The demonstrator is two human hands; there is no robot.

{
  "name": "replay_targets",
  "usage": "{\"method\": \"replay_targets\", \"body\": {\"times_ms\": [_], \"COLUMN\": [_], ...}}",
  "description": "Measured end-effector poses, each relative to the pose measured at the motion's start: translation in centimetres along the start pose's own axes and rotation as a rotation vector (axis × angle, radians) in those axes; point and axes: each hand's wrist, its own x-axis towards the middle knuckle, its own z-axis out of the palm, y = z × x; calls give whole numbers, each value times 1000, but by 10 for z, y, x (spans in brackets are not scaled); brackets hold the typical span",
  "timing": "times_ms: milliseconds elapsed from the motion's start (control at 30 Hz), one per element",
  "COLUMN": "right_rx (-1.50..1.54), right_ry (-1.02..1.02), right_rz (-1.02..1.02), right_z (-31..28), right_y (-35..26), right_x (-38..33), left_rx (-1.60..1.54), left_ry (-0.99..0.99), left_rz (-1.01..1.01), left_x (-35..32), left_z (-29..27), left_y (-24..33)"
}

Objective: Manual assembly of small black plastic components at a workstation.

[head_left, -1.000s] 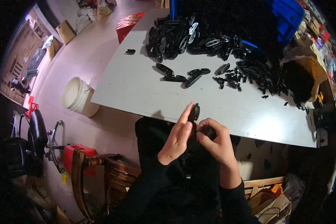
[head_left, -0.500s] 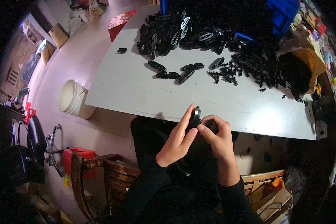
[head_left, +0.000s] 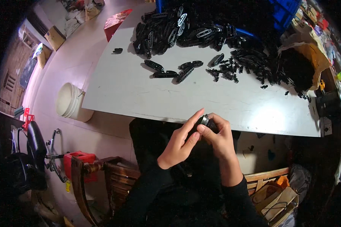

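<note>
Your right hand (head_left: 220, 140) curls round a dark, rounded black part (head_left: 205, 120) — thumb tip pressed on its near side, fingers bent behind it. Your left hand (head_left: 179, 146) sits just beside, fingers straight and close together, slanting up along the part's left side, thumb apart from them and pointing at the right thumb. Can't tell whether the left is pinching too; the lower end of the part is lost among your fingers and the dark clothing behind.

The part is up between both hands, at the near edge of the white table (head_left: 140, 98). Beyond it, on the tabletop, a few long black pieces (head_left: 165, 74) lie loose, some touching; small black bits (head_left: 226, 70) are scattered to their right. Big heap of black pieces (head_left: 159, 36) at the far side, next to a blue bin (head_left: 286, 15). Open paper bag (head_left: 322, 56) at the right, dark stuff inside — too dim to make out. One small black piece (head_left: 118, 50) lies alone near the left edge. White bucket (head_left: 69, 101) on the floor, left of the table.
</note>
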Motion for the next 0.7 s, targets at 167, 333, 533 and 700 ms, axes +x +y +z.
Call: {"method": "replay_targets", "body": {"times_ms": [167, 333, 533, 700], "right_rx": [172, 98, -1074, -869], "right_ry": [215, 363, 399, 192], "right_rz": [14, -155, -378, -134], "right_z": [-17, -71, -74, -79], "right_y": [3, 2, -6, -3], "right_x": [20, 87, 129, 122], "left_rx": [160, 1061, 1426, 1403], "left_ry": [-1, 276, 311, 302], "left_rz": [163, 374, 269, 213], "left_x": [34, 100, 124, 107], "left_z": [-9, -35, -46, -56], "left_y": [-17, -30, -30, -33]}}
